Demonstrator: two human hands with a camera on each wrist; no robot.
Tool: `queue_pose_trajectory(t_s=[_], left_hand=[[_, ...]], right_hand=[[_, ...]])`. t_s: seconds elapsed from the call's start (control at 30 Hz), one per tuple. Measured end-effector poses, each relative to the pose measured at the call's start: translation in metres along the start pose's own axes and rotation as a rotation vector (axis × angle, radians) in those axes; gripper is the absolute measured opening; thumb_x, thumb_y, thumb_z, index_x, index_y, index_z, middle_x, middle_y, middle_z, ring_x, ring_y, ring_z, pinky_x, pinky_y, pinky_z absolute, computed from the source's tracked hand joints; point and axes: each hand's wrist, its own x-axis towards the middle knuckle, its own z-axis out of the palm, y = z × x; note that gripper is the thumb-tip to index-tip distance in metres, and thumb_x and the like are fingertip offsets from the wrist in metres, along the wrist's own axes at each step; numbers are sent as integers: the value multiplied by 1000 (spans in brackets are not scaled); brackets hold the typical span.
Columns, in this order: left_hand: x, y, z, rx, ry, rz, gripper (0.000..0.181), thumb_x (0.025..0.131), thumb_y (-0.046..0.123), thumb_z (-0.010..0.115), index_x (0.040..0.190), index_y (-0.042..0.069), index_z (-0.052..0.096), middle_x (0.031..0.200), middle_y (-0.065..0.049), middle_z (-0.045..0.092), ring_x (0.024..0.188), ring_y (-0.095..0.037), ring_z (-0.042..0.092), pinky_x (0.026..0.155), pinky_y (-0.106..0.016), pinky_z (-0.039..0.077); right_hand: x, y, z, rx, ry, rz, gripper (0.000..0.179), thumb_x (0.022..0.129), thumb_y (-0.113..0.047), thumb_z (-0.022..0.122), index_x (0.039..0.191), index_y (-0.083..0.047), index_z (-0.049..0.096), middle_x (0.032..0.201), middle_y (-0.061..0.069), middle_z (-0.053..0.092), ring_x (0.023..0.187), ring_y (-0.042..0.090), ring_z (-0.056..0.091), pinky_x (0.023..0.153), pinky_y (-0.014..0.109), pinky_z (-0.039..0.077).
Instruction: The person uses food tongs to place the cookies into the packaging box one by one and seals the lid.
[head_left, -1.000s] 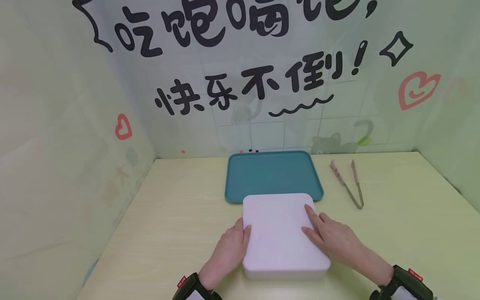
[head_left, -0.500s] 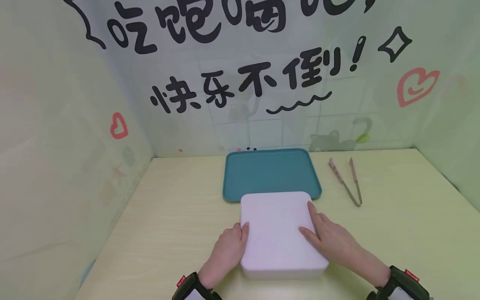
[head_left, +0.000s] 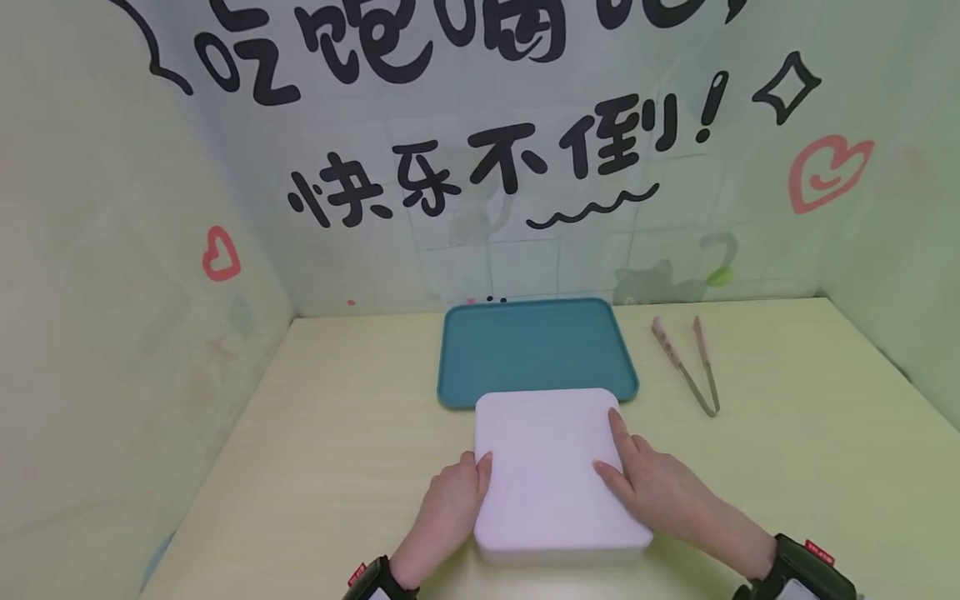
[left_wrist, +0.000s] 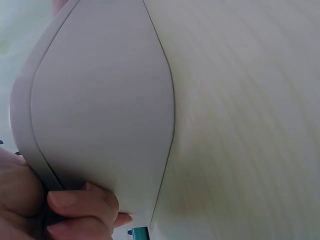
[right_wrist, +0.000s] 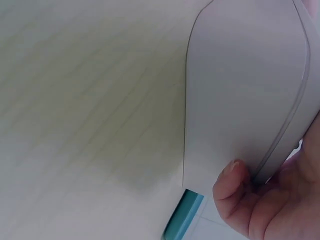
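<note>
A pale, white-looking lidded box [head_left: 551, 475] with rounded corners sits on the table in the head view, its lid on. My left hand [head_left: 450, 498] grips its left side, thumb over the lid's edge. In the left wrist view, the curled fingers [left_wrist: 82, 210] press the side wall just under the lid seam. On the opposite side, my right hand [head_left: 663, 483] holds the box, with thumb and index finger on the lid's right part. The right wrist view shows curled fingers [right_wrist: 232, 182] against the wall below the seam. The contents are hidden.
Behind the box lies a teal tray [head_left: 536, 346], its front edge partly covered by the box in the head view. Metal tongs [head_left: 692, 371] with pinkish handles lie spread to the right. A printed backdrop [head_left: 480, 250] rises behind the table [head_left: 337, 450].
The head view has shifted slightly, so everything sits a little further left. My right index finger has moved slightly at the lid's edge. Box, tray and tongs keep their places.
</note>
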Motion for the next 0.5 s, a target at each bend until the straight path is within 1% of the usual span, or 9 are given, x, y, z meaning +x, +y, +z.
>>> queue_pose_trajectory(t_s=[0.1, 0.2, 0.27, 0.37, 0.43, 0.47, 0.5], left_hand=[[-1, 1, 0, 12, -9, -2, 33, 96, 26, 41, 79, -1, 48, 60, -9, 45, 52, -26, 49, 45, -39, 37], [1, 1, 0, 21, -33, -25, 35, 97, 28, 40, 80, -2, 49, 61, -8, 45, 53, -24, 48, 46, -38, 37], [2, 0, 0, 18, -63, -46, 37, 97, 30, 39, 83, -3, 49, 62, -9, 45, 54, -23, 47, 47, -38, 37], [4, -4, -2, -9, -111, -46, 41, 97, 33, 37, 88, -4, 52, 65, -9, 48, 56, -22, 47, 49, -37, 38], [6, -8, -6, -40, -145, -33, 44, 97, 35, 38, 92, -6, 54, 68, -10, 51, 58, -22, 49, 51, -37, 39], [8, -11, -9, -48, -152, -23, 47, 96, 37, 38, 96, -6, 54, 72, -12, 54, 61, -23, 51, 53, -38, 41], [11, -13, -13, -52, -147, -10, 48, 96, 38, 38, 99, -7, 55, 76, -14, 56, 65, -25, 54, 56, -39, 42]], right_hand=[[-1, -1, 1, -16, 6, -1, 70, 92, -39, 47, 137, 9, 21, 100, 20, 52, 59, 15, 48, 52, 32, 39], [-1, -1, 1, -23, 7, -2, 71, 92, -40, 47, 137, 9, 22, 101, 21, 52, 61, 16, 50, 51, 32, 40], [0, 0, 1, -17, -1, -1, 72, 92, -42, 46, 137, 8, 22, 106, 22, 52, 67, 19, 54, 53, 33, 42], [1, 3, -1, 5, -15, -3, 73, 92, -46, 44, 138, 6, 24, 113, 23, 51, 79, 26, 58, 60, 38, 45], [3, 6, -6, 11, 8, -2, 71, 91, -47, 44, 137, 4, 27, 115, 24, 50, 84, 30, 58, 62, 42, 46], [5, 7, -10, 11, 30, -5, 70, 91, -47, 44, 137, 4, 29, 114, 24, 51, 82, 29, 58, 61, 41, 45], [7, 9, -14, 10, 58, -9, 68, 91, -46, 46, 136, 3, 32, 112, 23, 51, 76, 28, 58, 57, 40, 45]])
